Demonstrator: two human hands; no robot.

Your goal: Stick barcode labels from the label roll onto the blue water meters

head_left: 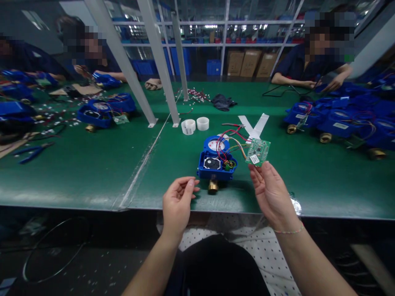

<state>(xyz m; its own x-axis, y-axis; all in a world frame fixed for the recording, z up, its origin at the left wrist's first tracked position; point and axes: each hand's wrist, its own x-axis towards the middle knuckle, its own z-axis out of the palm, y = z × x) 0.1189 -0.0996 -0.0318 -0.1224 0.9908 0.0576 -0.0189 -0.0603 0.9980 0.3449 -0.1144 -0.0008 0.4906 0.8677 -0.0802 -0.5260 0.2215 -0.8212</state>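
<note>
A blue meter housing [202,170] with a brass fitting [212,187] at its front sits on the green table. Red, white and yellow wires run from it to a green circuit board [262,150] with a small white label. My right hand [271,189] pinches this board by its lower edge, above the table and to the right of the housing. Just left of the brass fitting is my left hand [180,197], its fingers curled with the thumb near the fingertips; anything between them is too small to make out.
Two white rolls [203,123], white strips [254,126] and red-handled pliers [231,125] lie behind the housing. More blue meters [341,123] crowd the right; others [94,115] stand left, near blue pliers [32,153]. Metal posts [146,74] rise at centre-left. People sit across the table.
</note>
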